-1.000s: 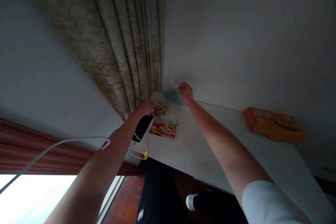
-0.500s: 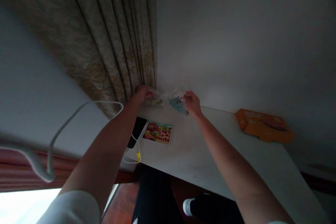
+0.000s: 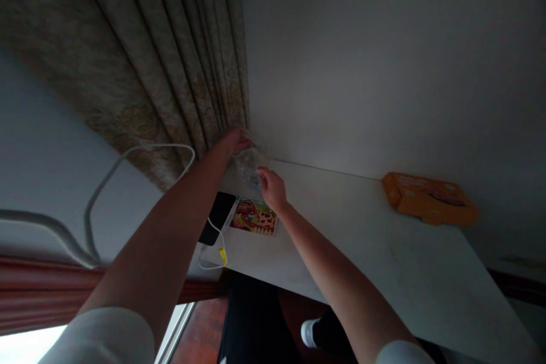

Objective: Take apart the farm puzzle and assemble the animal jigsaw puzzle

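My left hand [image 3: 239, 141] is closed on a clear plastic bag [image 3: 258, 145] near the curtain's lower end. Lower and to the right, my right hand [image 3: 272, 186] pinches a second clear plastic bag [image 3: 247, 169] with small bluish pieces in it. The two bags overlap, and blur hides where one ends and the other starts. Just below my right hand, a colourful farm picture card [image 3: 255, 218] lies on the white table [image 3: 341, 222]; the hand partly covers its upper right corner.
Left of the card lies a black flat device [image 3: 216, 219], with a white cable [image 3: 224, 239] bearing a yellow tag. An orange box [image 3: 430, 198] stands at the table's far right. The patterned curtain [image 3: 170, 68] hangs at the left beside the wall [image 3: 375, 68].
My right hand has moved left and down with its bag, closer to my left hand. The bags, apart before, now overlap. My left hand has shifted slightly up.
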Tool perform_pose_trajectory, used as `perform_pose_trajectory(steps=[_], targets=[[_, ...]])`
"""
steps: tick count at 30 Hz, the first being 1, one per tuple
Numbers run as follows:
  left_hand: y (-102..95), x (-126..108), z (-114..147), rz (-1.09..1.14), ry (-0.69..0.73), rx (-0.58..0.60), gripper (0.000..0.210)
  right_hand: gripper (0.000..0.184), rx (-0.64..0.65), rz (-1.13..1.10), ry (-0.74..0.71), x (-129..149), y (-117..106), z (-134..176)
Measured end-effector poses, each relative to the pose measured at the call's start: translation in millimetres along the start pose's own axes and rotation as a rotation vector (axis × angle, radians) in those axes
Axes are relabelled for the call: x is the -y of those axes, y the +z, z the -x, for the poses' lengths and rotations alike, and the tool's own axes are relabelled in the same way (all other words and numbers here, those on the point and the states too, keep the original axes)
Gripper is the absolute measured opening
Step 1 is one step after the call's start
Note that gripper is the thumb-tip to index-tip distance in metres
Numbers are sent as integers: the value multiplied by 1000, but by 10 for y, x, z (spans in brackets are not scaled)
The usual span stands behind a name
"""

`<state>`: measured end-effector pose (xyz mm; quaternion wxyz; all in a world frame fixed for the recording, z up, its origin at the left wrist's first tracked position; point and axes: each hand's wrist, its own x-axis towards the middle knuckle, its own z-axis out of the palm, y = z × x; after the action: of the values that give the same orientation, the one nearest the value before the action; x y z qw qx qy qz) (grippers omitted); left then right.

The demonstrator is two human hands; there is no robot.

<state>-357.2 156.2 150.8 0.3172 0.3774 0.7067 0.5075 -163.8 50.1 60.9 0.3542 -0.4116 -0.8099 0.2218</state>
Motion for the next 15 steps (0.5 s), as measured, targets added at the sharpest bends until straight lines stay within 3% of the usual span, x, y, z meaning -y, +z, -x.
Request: perform_pose_trajectory(steps=[4,7,11,15], targets=[[-5,36,133,83,-49,76,17,36,197,-43,-104,265,464,-136],[-34,118,245,93,-66,69,13,37,309,-86,-156,341,589,-148],[-54,229,361,86,-77,46,12,38,286,-164,-226,185,423,26],[-25,272,432,84,-14,-1,5,25,207,-193,-106,-315,-8,404]])
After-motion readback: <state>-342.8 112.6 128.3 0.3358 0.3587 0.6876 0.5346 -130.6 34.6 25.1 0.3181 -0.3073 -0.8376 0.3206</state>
